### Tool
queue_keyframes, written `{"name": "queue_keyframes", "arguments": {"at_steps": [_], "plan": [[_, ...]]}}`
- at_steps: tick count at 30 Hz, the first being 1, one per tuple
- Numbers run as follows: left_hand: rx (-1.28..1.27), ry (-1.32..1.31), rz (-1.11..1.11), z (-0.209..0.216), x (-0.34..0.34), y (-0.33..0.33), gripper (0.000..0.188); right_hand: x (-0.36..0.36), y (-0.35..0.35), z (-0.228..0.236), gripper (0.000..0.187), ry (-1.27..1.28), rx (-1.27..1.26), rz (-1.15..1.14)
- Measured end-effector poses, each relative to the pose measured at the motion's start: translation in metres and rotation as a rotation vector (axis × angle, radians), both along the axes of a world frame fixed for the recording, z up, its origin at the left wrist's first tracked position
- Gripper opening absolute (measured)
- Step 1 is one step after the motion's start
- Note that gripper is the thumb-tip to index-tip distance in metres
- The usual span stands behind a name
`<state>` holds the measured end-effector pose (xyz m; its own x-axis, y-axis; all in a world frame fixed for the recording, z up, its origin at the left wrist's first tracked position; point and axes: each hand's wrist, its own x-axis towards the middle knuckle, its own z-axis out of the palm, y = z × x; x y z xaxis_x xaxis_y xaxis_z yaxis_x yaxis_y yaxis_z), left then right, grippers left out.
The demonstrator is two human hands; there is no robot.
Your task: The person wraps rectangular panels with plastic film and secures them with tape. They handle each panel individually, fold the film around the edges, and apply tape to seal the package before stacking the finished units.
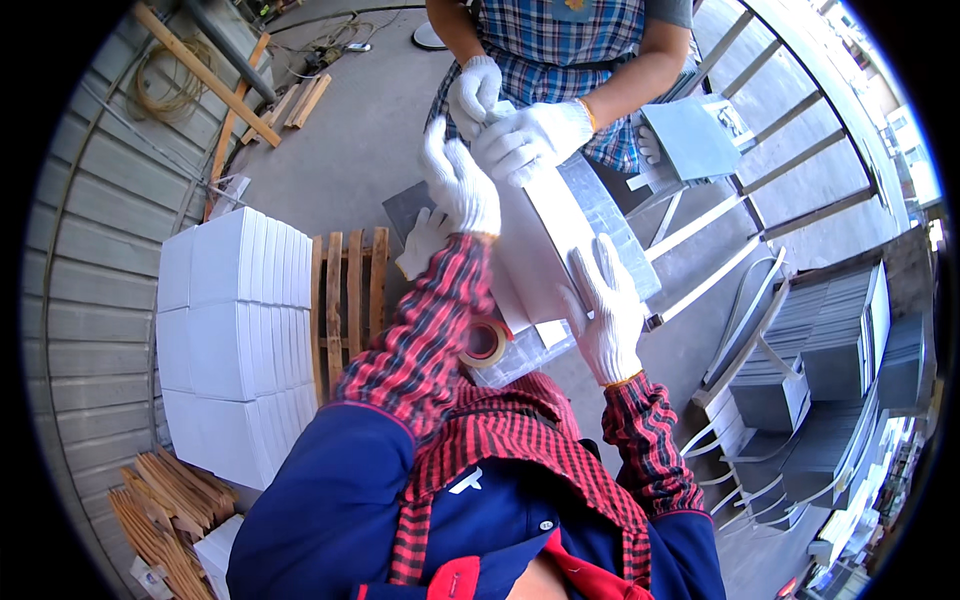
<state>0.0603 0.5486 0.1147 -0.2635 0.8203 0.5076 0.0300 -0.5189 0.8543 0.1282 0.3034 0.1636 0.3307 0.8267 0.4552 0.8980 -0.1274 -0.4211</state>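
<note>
A white box point(535, 250) lies on a grey tabletop point(622, 235) toward one o'clock in the view; its contents cannot be seen. At the box's five o'clock, the right hand point(608, 312) rests against its side, thumb apart from the extended fingers. At its ten, the left hand point(462, 185) is blurred, fingers stretched out, their spread hard to tell. A co-worker's gloved hands point(535, 140) meet the box's twelve o'clock end. A tape roll point(484, 342) sits at its seven; stacked white cartons point(235, 330), insides hidden, stand at the view's nine.
</note>
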Motion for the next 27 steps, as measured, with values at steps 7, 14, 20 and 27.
{"name": "queue_keyframes", "arguments": {"at_steps": [7, 14, 20, 27], "plan": [[0.844, 0.761, -1.214, 0.078, 0.010, -0.057, 0.022, -0.002, -0.002, -0.006, 0.050, 0.207, 0.030, 0.054], [0.764, 0.953, -0.848, 0.042, 0.010, -0.069, 0.031, -0.050, -0.050, -0.057, 0.055, 1.190, 0.552, -0.375], [0.766, 0.913, -0.844, 0.037, 0.005, -0.071, 0.024, -0.125, -0.038, -0.152, 0.063, 0.506, -0.311, -0.286], [0.877, 0.985, -0.814, 0.041, 0.011, -0.077, 0.017, -0.124, 0.031, -0.249, 0.039, 0.027, -0.613, -0.398]]}}
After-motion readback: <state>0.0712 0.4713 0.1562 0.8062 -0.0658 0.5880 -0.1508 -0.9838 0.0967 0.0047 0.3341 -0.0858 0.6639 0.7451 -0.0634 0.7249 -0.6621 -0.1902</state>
